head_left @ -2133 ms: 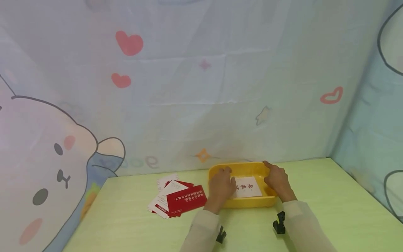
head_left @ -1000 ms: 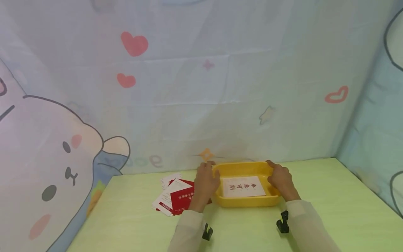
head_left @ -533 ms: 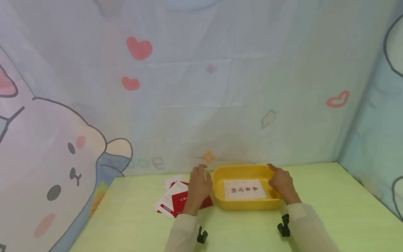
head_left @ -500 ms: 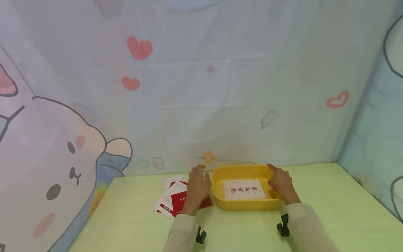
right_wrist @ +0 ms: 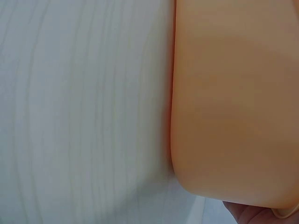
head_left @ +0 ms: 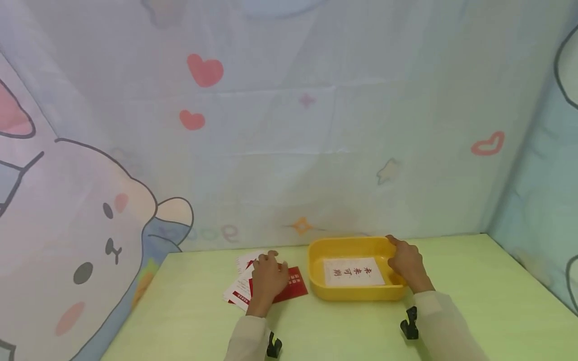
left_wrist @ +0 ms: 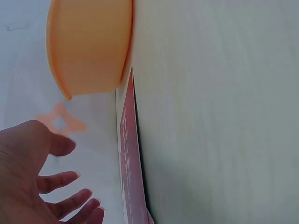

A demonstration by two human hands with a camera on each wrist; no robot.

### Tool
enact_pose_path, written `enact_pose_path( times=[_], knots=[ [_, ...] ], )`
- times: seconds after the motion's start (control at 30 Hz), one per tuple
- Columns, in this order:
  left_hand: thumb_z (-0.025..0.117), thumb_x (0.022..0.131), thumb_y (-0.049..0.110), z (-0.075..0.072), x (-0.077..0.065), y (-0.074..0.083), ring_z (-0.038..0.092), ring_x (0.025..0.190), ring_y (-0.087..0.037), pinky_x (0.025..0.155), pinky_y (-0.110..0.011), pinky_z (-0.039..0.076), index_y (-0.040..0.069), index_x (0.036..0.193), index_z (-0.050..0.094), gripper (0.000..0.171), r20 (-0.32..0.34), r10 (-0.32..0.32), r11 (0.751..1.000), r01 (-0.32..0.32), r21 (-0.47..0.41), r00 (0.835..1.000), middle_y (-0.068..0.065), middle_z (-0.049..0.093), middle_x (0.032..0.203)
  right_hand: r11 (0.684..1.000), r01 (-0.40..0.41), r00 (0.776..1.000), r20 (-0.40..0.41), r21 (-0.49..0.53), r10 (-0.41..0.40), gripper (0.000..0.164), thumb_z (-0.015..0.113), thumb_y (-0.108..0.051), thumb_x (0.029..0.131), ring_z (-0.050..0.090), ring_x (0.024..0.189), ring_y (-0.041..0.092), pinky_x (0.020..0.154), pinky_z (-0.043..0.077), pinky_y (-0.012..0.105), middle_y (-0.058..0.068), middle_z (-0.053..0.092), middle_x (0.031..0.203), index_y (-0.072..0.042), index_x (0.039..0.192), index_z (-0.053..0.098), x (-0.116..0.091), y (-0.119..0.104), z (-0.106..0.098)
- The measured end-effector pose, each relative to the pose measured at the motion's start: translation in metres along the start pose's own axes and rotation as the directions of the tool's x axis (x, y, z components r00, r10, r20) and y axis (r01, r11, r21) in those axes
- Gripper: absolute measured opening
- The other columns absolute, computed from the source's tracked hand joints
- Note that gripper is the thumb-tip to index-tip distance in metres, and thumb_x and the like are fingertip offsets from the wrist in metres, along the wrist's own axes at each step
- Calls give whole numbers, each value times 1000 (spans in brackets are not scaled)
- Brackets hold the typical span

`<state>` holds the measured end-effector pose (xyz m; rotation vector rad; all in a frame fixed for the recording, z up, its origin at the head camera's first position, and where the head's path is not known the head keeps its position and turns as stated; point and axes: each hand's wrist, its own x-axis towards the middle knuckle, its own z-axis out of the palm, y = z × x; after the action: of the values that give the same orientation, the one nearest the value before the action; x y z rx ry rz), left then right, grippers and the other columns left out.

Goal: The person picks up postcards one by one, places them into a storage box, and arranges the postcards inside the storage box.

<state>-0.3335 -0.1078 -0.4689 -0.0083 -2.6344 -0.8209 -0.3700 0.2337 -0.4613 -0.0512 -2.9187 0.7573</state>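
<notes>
In the head view my left hand (head_left: 268,282) is over a loose pile of red and white cards, hiding part of it. The left wrist view shows that hand (left_wrist: 28,172) with fingers apart and nothing between them, beside the red card (left_wrist: 132,163). The top red card (head_left: 294,286) of the pile sticks out to the right of the hand. My right hand (head_left: 408,263) grips the right end of a yellow plastic tray (head_left: 356,294), thumb and fingers at its rim. Inside the tray lies a white card (head_left: 354,272) with red characters.
The pale green tabletop (head_left: 343,331) runs back to a cartoon-printed cloth (head_left: 352,190) hanging behind it. White cards (head_left: 239,292) show at the pile's left side. A black clip (head_left: 409,325) hangs at each wrist.
My left hand has left the tray and moved left, now over the card pile. The white card stays in the tray. My right hand has kept hold of the tray's right end.
</notes>
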Motion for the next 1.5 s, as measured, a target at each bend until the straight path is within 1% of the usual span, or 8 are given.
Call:
enact_pose_path(
  times=[0.17,0.3,0.43,0.67,0.87,1.03,1.33,1.5],
  knots=[
    [69,91,29,-9,-1,-9,47,108,-46,81,-58,46,3,123,55,44,43,-32,999,30,39,999,-29,51,119,1000,-7,1000,19,6,7,66,57,0,84,50,68,29,52,43,30,38,54,130,-1,148,40,2,-2,-3],
    [71,90,36,-15,-1,-16,43,115,-48,88,-60,43,3,127,52,53,84,-73,996,68,66,994,-30,48,124,1000,-17,999,30,9,17,66,57,-1,85,51,71,30,53,43,30,38,53,133,-2,149,39,3,-5,-6],
    [71,88,41,-21,-1,-22,40,118,-50,93,-64,39,3,129,52,58,129,-112,992,103,72,985,-32,46,129,999,-33,998,45,4,33,67,58,-1,86,53,76,33,57,47,32,38,52,134,-3,149,39,2,-7,-7],
    [78,82,43,-27,-5,-29,37,117,-47,96,-63,36,4,125,53,63,193,-167,984,150,99,967,-31,44,126,1000,-24,999,29,1,24,66,58,-1,85,51,71,31,55,45,32,39,56,127,-1,148,40,-4,-9,-12],
    [85,74,42,-30,-12,-30,37,113,-45,94,-62,37,4,125,53,71,193,-186,980,166,111,963,-29,45,119,1000,-30,999,30,-8,31,65,59,-1,84,53,75,32,62,51,38,38,57,126,-1,147,40,-5,-9,-11],
    [87,70,47,-31,-14,-39,38,110,-44,92,-60,38,5,124,51,77,201,-184,978,158,139,962,-28,45,116,999,-32,999,34,-3,32,66,59,-2,85,52,77,33,65,52,41,37,56,128,-2,148,40,-6,-8,-7],
    [87,69,49,-36,-13,-41,35,111,-43,95,-58,37,6,122,49,78,257,-212,970,170,175,943,-27,43,116,1000,-29,999,16,3,29,66,59,-1,84,52,77,34,62,50,39,37,57,128,-2,148,41,-6,-7,-6],
    [88,68,49,-38,-12,-41,35,109,-42,94,-58,37,7,114,48,74,267,-203,972,161,172,942,-26,43,113,1000,-28,999,21,8,28,66,58,-1,84,49,72,31,56,44,33,37,57,127,-1,148,41,-8,-9,-8]
  ],
)
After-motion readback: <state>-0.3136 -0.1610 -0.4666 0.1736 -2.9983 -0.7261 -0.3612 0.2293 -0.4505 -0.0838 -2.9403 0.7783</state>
